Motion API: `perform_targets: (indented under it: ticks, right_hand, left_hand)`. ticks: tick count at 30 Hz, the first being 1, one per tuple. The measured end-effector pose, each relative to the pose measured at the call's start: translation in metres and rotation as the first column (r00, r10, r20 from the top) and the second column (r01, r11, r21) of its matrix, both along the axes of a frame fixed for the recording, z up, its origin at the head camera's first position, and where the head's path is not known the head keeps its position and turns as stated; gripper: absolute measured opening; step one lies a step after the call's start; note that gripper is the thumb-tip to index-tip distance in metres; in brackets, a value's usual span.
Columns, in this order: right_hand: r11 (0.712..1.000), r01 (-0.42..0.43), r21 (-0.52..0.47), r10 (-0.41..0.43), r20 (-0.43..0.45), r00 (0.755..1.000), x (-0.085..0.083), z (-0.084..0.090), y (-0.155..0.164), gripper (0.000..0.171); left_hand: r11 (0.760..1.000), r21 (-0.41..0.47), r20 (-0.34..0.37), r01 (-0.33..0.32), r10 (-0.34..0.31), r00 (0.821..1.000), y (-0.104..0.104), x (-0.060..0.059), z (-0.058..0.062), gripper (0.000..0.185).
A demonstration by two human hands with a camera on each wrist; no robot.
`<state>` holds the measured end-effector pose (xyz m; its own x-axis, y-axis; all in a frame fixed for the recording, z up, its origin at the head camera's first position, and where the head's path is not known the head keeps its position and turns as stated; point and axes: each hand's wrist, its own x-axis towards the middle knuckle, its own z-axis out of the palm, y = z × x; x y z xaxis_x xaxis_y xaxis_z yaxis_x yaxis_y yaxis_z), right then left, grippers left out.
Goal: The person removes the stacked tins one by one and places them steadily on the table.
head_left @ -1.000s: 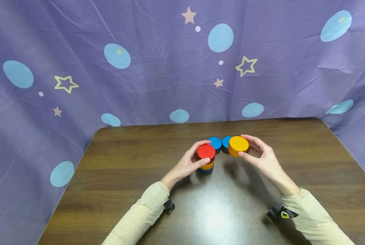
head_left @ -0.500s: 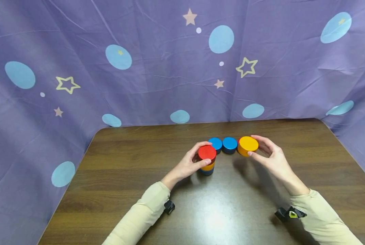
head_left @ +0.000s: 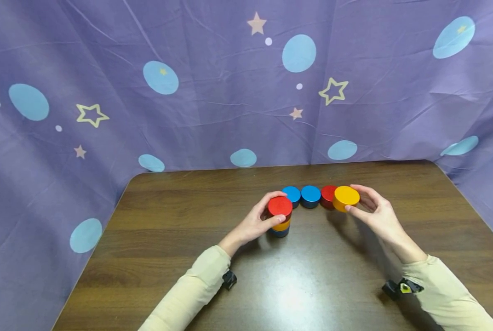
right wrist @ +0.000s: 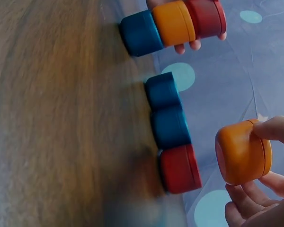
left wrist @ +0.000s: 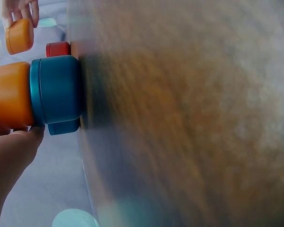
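A stack of three small round lidded tins stands on the table: a red tin (head_left: 279, 205) on top, an orange tin (right wrist: 174, 22) in the middle and a blue tin (left wrist: 59, 90) at the bottom. My left hand (head_left: 252, 223) grips the stack around its upper part, thumb in front and fingers behind. My right hand (head_left: 379, 218) pinches another orange tin (head_left: 346, 197) between thumb and fingers, raised above the table. Behind the stack runs a row of two blue tins, a left one (right wrist: 162, 92) and a right one (head_left: 310, 195), then a red tin (head_left: 328, 196) partly overlapped by the raised orange one.
The brown wooden table (head_left: 168, 230) reaches back to a purple curtain (head_left: 213, 92) with stars and blue dots. Black wrist camera mounts, one on the left sleeve (head_left: 229, 279) and one on the right sleeve (head_left: 404, 287), sit close over the tabletop.
My right hand has carried the orange tin to the right, past the row's right blue tin and the red tin, which now show. The left hand stays on the stack.
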<state>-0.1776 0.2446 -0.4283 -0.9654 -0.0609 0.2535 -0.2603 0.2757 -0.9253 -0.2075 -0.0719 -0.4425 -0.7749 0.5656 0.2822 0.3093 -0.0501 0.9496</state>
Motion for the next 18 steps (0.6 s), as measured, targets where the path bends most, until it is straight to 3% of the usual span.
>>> perform_targets:
  ticks: [9, 18]
  right_hand:
    - [1.000, 0.031, -0.006, -0.031, 0.001, 1.000, -0.005, -0.010, 0.012, 0.052]
    - [0.992, 0.074, 0.097, -0.084, 0.095, 0.992, -0.010, -0.018, 0.024, 0.058]
  left_hand:
    - [1.000, 0.011, 0.007, 0.009, -0.009, 1.000, -0.001, 0.001, 0.001, 0.051]
    - [1.000, 0.008, 0.010, 0.005, -0.005, 1.000, -0.001, 0.001, 0.002, 0.051]
